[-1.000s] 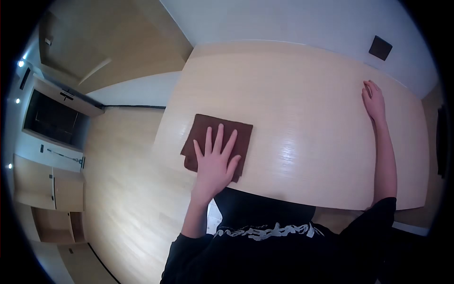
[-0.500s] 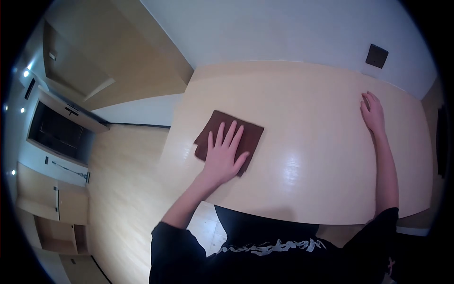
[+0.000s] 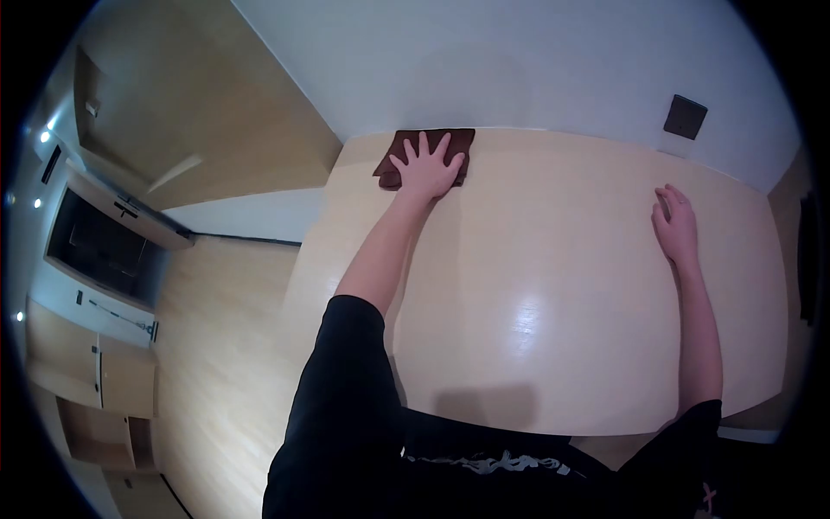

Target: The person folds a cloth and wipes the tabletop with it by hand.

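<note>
A dark brown cloth point(image 3: 458, 143) lies flat at the far left of the pale wooden table point(image 3: 553, 259), against the wall. My left hand point(image 3: 428, 171) presses down on it with the fingers spread; the cloth shows around the fingers, and one near corner is folded. On the right side of the table rests my right hand point(image 3: 676, 227), its fingers slightly curled and apart, with nothing in them. The two hands are well apart.
Behind the table stands a white wall with a dark square plate point(image 3: 685, 117). Wooden floor point(image 3: 225, 346) stretches to the left, with a dark doorway point(image 3: 99, 242), a mop point(image 3: 121, 316) and cabinets point(image 3: 65, 355) beyond it.
My left hand and the cloth have moved away from the table's near edge to the wall side. My right hand remains at the right side of the table. The view has shifted slightly.
</note>
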Action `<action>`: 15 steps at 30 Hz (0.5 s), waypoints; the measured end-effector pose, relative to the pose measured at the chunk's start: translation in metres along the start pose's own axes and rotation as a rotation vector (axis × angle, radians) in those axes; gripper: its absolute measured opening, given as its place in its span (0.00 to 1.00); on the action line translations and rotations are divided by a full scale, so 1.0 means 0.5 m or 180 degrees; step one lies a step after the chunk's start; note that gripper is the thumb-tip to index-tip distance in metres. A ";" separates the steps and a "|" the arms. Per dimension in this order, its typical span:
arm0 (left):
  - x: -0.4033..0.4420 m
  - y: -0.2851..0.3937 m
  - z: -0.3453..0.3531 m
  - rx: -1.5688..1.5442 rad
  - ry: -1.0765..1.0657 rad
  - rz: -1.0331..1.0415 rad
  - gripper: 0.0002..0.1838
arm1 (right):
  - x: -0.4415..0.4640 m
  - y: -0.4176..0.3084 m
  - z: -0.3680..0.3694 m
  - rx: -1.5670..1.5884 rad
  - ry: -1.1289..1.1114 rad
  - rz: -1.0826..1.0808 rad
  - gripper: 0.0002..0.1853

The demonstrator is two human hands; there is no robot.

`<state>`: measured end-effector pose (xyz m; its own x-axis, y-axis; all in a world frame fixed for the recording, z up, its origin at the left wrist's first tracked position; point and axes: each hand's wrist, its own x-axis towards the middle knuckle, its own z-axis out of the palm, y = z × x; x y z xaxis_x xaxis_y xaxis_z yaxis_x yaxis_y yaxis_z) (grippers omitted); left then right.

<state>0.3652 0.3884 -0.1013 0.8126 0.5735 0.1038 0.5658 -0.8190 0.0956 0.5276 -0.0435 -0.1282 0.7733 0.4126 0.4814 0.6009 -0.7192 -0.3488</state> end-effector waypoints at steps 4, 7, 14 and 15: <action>0.036 0.003 0.011 0.0053 0.0012 0.0021 0.37 | -0.007 -0.004 -0.003 0.0020 0.0103 0.0018 0.16; 0.041 0.001 0.016 -0.0034 0.0066 0.0106 0.38 | -0.009 -0.004 0.000 0.0036 0.0119 0.0005 0.16; 0.024 0.004 0.015 0.0019 0.0120 0.0044 0.37 | -0.007 -0.011 -0.004 0.0020 0.0058 0.0006 0.16; 0.017 0.002 0.013 0.0026 0.0125 0.0053 0.38 | -0.001 -0.014 -0.005 0.0022 0.0021 0.0037 0.16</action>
<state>0.3735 0.3925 -0.1066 0.8160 0.5598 0.1442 0.5533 -0.8285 0.0856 0.5226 -0.0400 -0.1238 0.7789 0.4005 0.4827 0.5932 -0.7201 -0.3599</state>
